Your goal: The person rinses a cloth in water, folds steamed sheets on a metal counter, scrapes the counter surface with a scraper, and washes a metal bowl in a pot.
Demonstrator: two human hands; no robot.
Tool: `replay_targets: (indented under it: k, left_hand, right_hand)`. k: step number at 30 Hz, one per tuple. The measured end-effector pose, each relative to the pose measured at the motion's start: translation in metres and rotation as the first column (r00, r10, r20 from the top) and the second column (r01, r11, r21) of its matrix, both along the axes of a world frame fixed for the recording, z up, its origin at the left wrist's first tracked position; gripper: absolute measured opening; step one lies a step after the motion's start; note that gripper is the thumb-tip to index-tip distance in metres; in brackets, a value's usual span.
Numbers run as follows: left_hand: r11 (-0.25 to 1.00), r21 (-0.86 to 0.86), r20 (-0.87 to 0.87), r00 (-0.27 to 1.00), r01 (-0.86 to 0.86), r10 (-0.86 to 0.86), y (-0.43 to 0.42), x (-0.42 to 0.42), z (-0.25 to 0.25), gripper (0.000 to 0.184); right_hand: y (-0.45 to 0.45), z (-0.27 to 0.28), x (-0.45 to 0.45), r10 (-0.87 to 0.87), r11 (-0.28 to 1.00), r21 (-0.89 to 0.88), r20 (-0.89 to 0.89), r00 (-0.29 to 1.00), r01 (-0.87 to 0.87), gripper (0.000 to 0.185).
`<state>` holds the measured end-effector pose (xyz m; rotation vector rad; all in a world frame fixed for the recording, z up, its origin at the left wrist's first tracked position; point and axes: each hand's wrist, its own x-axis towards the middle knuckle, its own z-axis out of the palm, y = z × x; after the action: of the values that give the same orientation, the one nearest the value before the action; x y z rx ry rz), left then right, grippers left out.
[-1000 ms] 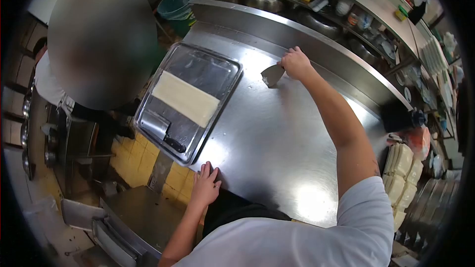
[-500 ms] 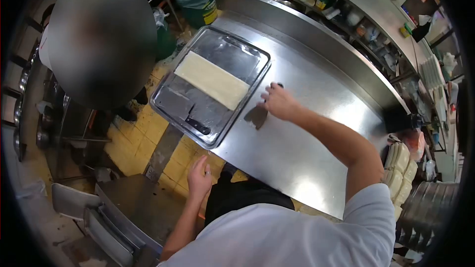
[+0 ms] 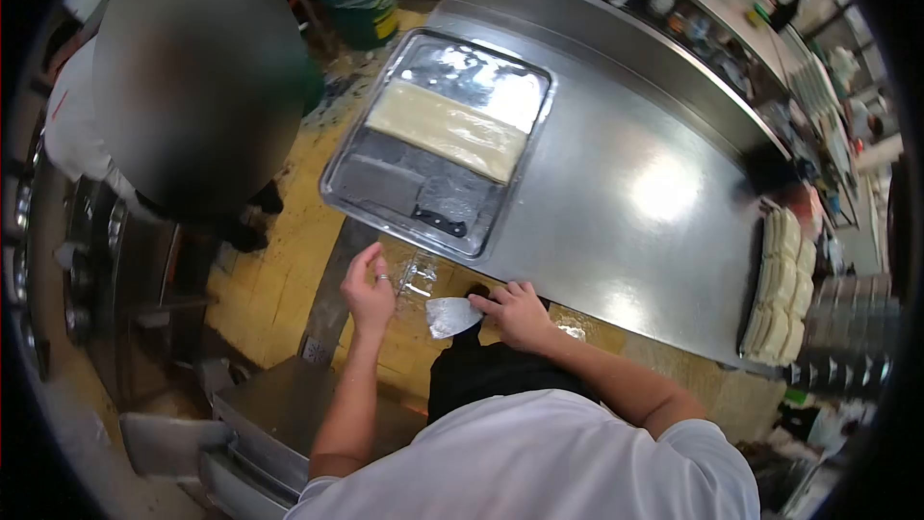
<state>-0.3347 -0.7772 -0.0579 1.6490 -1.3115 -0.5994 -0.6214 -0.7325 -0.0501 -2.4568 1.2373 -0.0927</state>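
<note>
My right hand (image 3: 520,316) is closed around a scraper at the near edge of the steel table. The scraper's broad metal blade (image 3: 452,316) points left past the edge, while its handle is mostly hidden by my fingers. Left of the blade, my left hand (image 3: 370,291) is in the air, holding nothing, its fingers loosely bent and apart. Beyond both hands lies a metal tray (image 3: 335,162). In it rest a pale rectangular slab (image 3: 448,130), perhaps dough, and a cleaver (image 3: 385,181) with a black riveted handle (image 3: 440,222).
The steel table (image 3: 587,173) has a raised back edge. At its right end stands a tray of pale, folded-looking pieces (image 3: 782,284). Another person (image 3: 87,125) is at the far left. A green bucket (image 3: 356,2) stands behind the tray; a metal surface (image 3: 289,400) is at lower left.
My right hand has picked up the scraper from the table and brought it toward my body, over the near edge. My left hand stays low and empty. The view has shifted.
</note>
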Motion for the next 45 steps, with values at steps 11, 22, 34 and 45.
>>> replay_targets:
  k: [11,22,34,45]
  left_hand:
    - [0.836,0.046,-0.164,0.83,0.546,-0.533,0.013,-0.143,0.001,0.022]
    - [0.289,-0.046,-0.121,0.282,0.956,-0.952,0.087,-0.324,0.042,0.022]
    - [-0.063,0.075,-0.244,-0.043,0.995,-0.969,0.261,-0.376,0.039,0.023]
    - [-0.389,0.189,-0.052,-0.387,0.902,-0.921,0.324,-0.443,0.04,0.023]
  right_hand:
    - [0.114,0.007,-0.076,-0.457,0.888,0.032,-0.033,0.889,0.458,0.068]
    - [0.363,0.041,-0.153,-0.989,0.071,-0.029,0.131,0.075,0.997,0.056]
    - [0.607,-0.123,-0.177,-0.811,-0.583,0.347,-0.3,-0.502,0.735,0.027]
    - [0.622,-0.007,-0.134,-0.409,-0.885,0.117,0.271,-0.871,0.452,0.049]
